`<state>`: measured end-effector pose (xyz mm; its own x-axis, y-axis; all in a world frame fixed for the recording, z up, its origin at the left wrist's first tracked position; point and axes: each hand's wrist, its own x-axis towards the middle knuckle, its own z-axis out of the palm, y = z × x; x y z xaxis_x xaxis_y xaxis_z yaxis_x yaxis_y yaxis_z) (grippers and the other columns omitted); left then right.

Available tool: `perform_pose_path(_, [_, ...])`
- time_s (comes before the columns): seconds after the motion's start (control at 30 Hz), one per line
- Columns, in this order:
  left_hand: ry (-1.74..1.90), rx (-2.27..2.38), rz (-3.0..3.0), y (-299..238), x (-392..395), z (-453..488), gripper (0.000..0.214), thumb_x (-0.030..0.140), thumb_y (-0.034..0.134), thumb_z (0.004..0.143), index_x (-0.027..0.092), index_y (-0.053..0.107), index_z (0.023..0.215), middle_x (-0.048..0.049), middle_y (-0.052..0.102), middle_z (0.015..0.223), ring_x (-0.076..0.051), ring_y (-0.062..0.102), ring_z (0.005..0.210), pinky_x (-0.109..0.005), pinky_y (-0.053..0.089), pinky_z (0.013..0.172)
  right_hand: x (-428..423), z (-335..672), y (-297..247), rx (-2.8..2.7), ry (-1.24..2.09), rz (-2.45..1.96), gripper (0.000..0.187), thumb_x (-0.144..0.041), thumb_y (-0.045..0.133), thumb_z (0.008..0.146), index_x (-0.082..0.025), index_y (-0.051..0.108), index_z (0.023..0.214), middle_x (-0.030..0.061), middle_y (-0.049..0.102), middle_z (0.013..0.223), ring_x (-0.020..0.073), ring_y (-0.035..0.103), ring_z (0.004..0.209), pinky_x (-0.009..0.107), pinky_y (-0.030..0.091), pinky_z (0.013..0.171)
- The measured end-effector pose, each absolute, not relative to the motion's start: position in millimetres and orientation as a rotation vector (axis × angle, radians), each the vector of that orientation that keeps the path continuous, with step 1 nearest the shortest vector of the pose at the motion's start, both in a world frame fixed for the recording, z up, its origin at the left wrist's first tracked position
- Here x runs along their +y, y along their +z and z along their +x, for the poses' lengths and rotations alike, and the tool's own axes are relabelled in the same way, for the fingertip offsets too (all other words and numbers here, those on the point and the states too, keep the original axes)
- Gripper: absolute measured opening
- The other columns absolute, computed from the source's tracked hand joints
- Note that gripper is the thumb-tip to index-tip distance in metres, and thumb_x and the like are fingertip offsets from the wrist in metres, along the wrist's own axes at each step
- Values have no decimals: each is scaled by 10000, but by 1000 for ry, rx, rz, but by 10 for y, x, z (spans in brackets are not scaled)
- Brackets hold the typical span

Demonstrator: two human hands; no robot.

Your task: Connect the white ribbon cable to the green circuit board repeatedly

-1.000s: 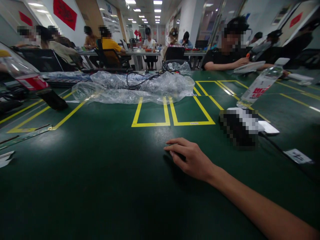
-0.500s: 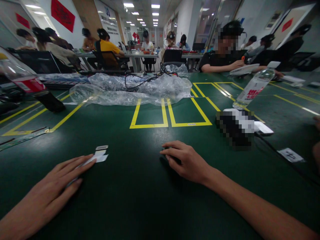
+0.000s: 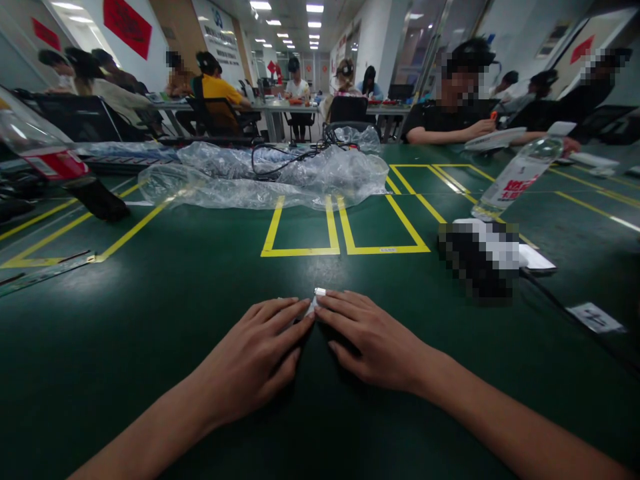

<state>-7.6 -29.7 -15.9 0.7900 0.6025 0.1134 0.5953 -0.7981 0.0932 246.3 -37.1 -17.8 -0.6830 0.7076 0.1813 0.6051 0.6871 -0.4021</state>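
On the dark green tabletop (image 3: 165,313), my two hands meet at a small white strip (image 3: 311,308) with a pale, shiny rectangular end. My left hand (image 3: 265,347) has its long fingers over the strip, keeping it against the table; the fingers cover most of it. Opposite, my right hand (image 3: 373,340) is open, its fingers stretched out and its fingertips touching the strip near the shiny end. The right thumb stands apart from the fingers. What lies beneath the fingertips is hidden.
Clear plastic wrap (image 3: 260,177) with black cables lies beyond yellow tape outlines (image 3: 300,253). A cola bottle (image 3: 55,160) and a thin green circuit board (image 3: 47,275) are left. Right are a water bottle (image 3: 517,177), a blurred black-and-white object (image 3: 475,260) and a seated person (image 3: 450,110).
My left hand has brought the white strip from the left to the middle, up against my right hand. The right hand has stayed near its place, its fingertips now touching the strip.
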Motion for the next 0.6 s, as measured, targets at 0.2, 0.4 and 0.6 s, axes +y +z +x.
perform_pose_path(0.2, [282, 934, 2949, -154, -396, -82, 479, 241, 448, 985, 199, 454, 1462, -36, 536, 1485, -233, 490, 1355, -459, 487, 1086, -401, 2459, -174, -2649, 434, -1054, 512, -243, 528, 963, -163, 484, 1467, 126, 453, 1563, 259, 361, 1470, 479, 239, 1228])
perform_pose_path(0.4, [321, 886, 2846, -140, -287, -181, 412, 230, 433, 1005, 258, 509, 1409, -9, 612, 1393, -194, 550, 1276, -403, 512, 1029, -392, 2465, -133, -2687, 479, -1050, 508, -263, 534, 966, -198, 483, 1468, 101, 455, 1565, 255, 364, 1469, 506, 237, 1225])
perform_pose_path(0.6, [380, 1256, 2612, -108, 85, -636, 397, 377, 384, 1027, 248, 573, 1352, -57, 598, 1391, -227, 551, 1262, -444, 472, 1068, -380, 2485, -75, -2706, 571, -1013, 483, -265, 563, 959, -219, 509, 1437, 83, 460, 1564, 236, 359, 1472, 501, 232, 1228])
